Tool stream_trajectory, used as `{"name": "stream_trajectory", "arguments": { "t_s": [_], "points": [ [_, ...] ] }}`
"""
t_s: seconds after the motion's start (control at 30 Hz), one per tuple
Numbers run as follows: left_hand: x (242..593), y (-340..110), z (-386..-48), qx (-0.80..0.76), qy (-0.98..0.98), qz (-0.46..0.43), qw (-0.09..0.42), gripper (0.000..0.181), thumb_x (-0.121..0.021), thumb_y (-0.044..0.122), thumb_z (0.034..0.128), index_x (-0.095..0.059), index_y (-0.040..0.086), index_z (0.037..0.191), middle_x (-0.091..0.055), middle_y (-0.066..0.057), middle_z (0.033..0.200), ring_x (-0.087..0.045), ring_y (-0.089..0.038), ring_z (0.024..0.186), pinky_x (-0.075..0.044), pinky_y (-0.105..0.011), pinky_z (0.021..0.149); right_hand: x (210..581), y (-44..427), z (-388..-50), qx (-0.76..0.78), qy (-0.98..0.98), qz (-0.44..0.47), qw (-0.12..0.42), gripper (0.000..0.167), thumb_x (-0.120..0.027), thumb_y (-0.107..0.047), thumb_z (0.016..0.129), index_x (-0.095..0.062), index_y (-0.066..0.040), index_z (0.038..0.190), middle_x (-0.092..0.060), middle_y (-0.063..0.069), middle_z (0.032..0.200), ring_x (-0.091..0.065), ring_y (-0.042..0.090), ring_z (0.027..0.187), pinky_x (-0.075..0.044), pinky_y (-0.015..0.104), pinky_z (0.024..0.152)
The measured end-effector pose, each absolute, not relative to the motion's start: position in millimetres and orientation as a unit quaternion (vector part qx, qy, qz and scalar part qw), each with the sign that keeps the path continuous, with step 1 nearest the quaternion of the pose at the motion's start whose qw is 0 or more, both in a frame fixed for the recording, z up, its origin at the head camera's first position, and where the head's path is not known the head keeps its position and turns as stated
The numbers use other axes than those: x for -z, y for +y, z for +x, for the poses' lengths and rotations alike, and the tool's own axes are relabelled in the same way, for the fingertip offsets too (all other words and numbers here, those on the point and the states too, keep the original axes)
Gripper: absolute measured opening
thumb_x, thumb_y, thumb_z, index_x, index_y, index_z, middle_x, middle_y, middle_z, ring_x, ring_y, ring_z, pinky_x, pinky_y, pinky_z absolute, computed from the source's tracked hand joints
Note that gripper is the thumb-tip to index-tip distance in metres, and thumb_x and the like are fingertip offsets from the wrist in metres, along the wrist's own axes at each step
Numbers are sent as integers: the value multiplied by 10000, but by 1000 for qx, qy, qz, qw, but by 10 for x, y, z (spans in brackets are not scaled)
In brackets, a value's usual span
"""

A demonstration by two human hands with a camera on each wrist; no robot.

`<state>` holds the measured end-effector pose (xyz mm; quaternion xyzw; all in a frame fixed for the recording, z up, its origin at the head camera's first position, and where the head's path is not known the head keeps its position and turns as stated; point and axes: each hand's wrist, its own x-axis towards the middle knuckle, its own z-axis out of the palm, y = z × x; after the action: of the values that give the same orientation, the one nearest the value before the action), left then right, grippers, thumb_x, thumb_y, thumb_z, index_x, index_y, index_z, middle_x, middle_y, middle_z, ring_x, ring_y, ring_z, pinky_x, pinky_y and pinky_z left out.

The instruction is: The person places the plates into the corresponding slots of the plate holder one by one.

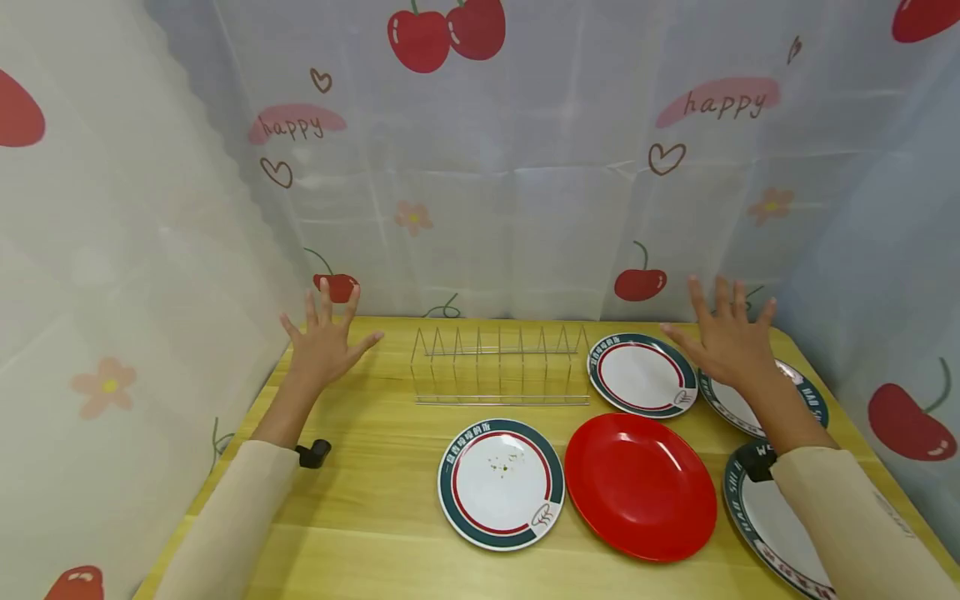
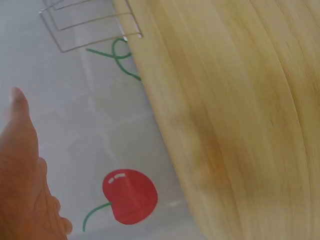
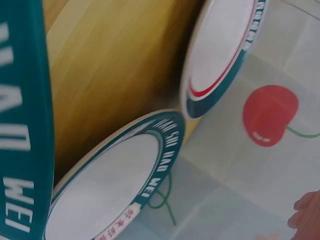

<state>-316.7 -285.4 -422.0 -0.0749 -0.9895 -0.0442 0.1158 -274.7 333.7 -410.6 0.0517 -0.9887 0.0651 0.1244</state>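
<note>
Head view, with the wire rack (image 1: 500, 353) as the hub of the dial: the left hand (image 1: 321, 346) hangs in the air at 9 o'clock, fingers straight and fanned, thumb reaching toward the rack. The right hand (image 1: 727, 346) mirrors it at 3 o'clock, also spread and holding nothing, beyond the small back plate (image 1: 642, 377), which sits just beside the rack's 3 o'clock end. Under the right wrist, just past 3, lies the far-right plate (image 1: 731, 404), partly covered by the arm. At 6 o'clock is the speckled plate (image 1: 501, 483), white with a green rim and a few dark bits in its middle. The red plate (image 1: 641, 487) is at 4 o'clock, right up against or nearly touching it. Farther out at 4, the near-right plate (image 1: 776, 525) runs beneath the right sleeve (image 1: 862, 525). All stand on a wooden table (image 1: 360, 517), with a cherry-printed curtain (image 1: 517, 208) behind.

Left wrist view: the left hand shows at 8 o'clock, thumb up, apart from the table at 3. A corner of the rack enters at 11.

Right wrist view: only some fingers of the right hand appear, at 4 o'clock; their full pose cannot be told here. Green-rimmed plates sit at 9, at 7 and between 1 and 2.
</note>
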Motion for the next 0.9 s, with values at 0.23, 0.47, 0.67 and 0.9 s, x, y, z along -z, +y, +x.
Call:
{"name": "stream_trajectory", "arguments": {
  "t_s": [0.23,0.47,0.67,0.9],
  "points": [
    [4301,-2706,-2906,229,-964,-106,86,753,-536,506,1032,-304,62,1594,-313,-264,1599,-388,-493,1398,-329,-703,1092,3962,3188,-2330,-167,-971,91,146,881,-398,-561,1041,70,-96,1625,12,331,1636,119,522,1492,170,777,1067],
    [4424,-2585,-2734,379,-911,-159,-13,437,-672,254,1003,-624,40,1381,-616,-170,1385,-613,-386,1207,-523,-550,988,3845,3159,-1820,-261,-953,94,118,803,-497,-367,1068,8,-106,1635,-85,296,1645,-116,613,1443,10,817,1061],
    [4566,-2491,-2725,442,-877,-181,-62,334,-725,126,955,-699,4,1265,-705,-146,1234,-696,-307,1074,-587,-427,914,3862,3356,-1481,-284,-951,61,103,735,-503,-343,1068,-99,-126,1642,-267,378,1558,-292,640,1341,-298,862,871],
    [4766,-2345,-2743,481,-861,-164,-35,243,-748,157,941,-763,24,1143,-745,-89,1121,-710,-234,979,-596,-298,828,3955,3608,-1163,-295,-948,-7,119,666,-562,-290,1049,-265,-77,1606,-498,412,1349,-489,630,1113,-580,597,763]
  ]
}}
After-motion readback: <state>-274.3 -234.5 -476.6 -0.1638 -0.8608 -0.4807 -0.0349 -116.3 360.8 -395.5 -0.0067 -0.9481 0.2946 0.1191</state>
